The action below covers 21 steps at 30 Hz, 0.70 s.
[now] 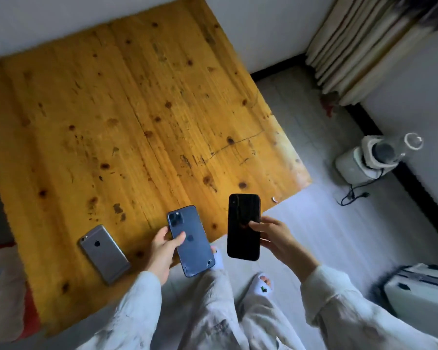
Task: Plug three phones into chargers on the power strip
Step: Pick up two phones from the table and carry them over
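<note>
Three phones are in play, and you hold two of them. Your left hand [162, 251] grips the blue phone [190, 240] by its long edges, thumb across the back, over the near edge of the table [137, 97]. Your right hand [276, 238] pinches the black phone [243, 226] along its right edge, thumb on the face, out over the floor. The grey phone [104, 253] lies back-up on the table at the near left, just beside your left hand but not touching it.

All three are stiff, flat slabs, light enough for one hand, but smooth and likely slippery, and glass breaks. The blue one already looks chipped at its near corners, so treat it gently. Take each by the long edges near the middle and leave the bottom end free, where the charging port should be. The black one hangs over hard floor in a fairly light pinch; a slip there could cost you the screen, so bring it over the table.

No power strip or chargers show in this view.
</note>
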Motion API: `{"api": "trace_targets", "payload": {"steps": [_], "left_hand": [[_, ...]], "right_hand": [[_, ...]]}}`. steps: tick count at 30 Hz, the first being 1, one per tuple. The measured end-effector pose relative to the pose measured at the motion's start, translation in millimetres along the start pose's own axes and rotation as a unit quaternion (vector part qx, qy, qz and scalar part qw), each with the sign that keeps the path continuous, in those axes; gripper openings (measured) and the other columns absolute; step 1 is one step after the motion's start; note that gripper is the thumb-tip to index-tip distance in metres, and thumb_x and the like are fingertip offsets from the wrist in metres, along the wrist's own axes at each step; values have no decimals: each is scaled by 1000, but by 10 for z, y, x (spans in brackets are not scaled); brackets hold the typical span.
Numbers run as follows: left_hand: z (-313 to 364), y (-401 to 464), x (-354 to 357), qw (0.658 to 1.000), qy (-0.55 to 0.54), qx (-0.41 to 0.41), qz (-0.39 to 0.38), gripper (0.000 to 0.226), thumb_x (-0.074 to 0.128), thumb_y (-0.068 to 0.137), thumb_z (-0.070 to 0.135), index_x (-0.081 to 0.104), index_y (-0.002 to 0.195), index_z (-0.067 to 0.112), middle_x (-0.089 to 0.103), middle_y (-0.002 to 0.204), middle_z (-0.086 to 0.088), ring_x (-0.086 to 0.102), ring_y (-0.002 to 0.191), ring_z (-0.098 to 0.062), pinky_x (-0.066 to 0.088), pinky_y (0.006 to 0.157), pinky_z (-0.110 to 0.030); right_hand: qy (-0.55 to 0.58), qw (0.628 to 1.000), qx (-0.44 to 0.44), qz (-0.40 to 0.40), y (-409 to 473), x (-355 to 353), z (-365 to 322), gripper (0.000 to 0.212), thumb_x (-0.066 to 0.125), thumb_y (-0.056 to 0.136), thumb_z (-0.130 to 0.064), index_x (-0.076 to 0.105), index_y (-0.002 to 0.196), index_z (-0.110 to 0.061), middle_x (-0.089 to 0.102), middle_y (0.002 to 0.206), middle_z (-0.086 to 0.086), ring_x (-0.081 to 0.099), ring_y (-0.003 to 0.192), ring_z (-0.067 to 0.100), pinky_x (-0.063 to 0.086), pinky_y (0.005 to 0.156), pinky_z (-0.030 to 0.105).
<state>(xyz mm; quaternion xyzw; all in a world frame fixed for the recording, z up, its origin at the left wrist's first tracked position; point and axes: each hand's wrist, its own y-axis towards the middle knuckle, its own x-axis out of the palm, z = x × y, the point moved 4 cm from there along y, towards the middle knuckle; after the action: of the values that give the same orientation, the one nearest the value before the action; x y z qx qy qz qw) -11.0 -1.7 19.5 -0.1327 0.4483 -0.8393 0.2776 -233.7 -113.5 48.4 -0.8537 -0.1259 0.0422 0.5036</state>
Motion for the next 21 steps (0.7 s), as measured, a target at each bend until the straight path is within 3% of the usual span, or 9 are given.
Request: {"api": "trace_targets", "payload": {"steps": [4,7,9,11,14,19,21], "left_hand": [[42,-219,429,997,10,7,-71,48,61,83,5,45,128,12,62,114,-9,59,101,-26,43,91,-42],[36,-436,879,990,48,29,-128,34,60,83,4,53,114,15,66,102,-5,62,88,-23,44,88,-42],[-13,-627,1242,981,79,43,-170,24,60,84,6,57,102,21,66,102,-4,62,88,-22,46,83,-39],[-148,-869,1651,969,109,55,-213,24,59,85,8,57,103,24,66,103,-2,62,91,-22,46,77,-36],[-534,-1368,2303,946,151,65,-278,30,59,86,9,54,113,21,66,107,-3,61,97,-25,49,77,-36],[-1386,-2363,3234,894,232,88,-372,23,60,85,8,58,103,22,70,96,-2,67,81,-20,55,58,-26],[-1764,-2735,3586,871,255,91,-410,20,60,84,8,61,100,20,70,94,-3,66,79,-18,55,58,-24]], "right_hand": [[120,992,-20,26,-462,-569,146,10,57,86,-6,59,78,-12,63,80,4,60,75,16,45,66,24],[201,977,-50,51,-821,-1080,381,5,58,86,-10,59,91,-9,65,90,6,61,79,16,46,69,25],[245,964,-77,74,-1064,-1433,586,10,59,86,-9,58,96,-8,65,91,7,62,78,17,46,70,26],[279,950,-101,102,-1329,-1792,842,13,59,85,-9,57,98,-8,66,92,8,62,83,18,45,75,28],[325,924,-133,150,-1764,-2393,1339,14,60,84,-9,58,98,-8,66,93,8,61,86,18,45,77,28],[401,871,-173,226,-2557,-3353,2301,8,58,86,-9,62,93,-11,68,92,6,62,86,17,48,71,27],[422,845,-198,261,-2888,-3698,2718,10,59,86,-10,65,93,-12,70,91,5,63,86,17,49,71,27]]}}
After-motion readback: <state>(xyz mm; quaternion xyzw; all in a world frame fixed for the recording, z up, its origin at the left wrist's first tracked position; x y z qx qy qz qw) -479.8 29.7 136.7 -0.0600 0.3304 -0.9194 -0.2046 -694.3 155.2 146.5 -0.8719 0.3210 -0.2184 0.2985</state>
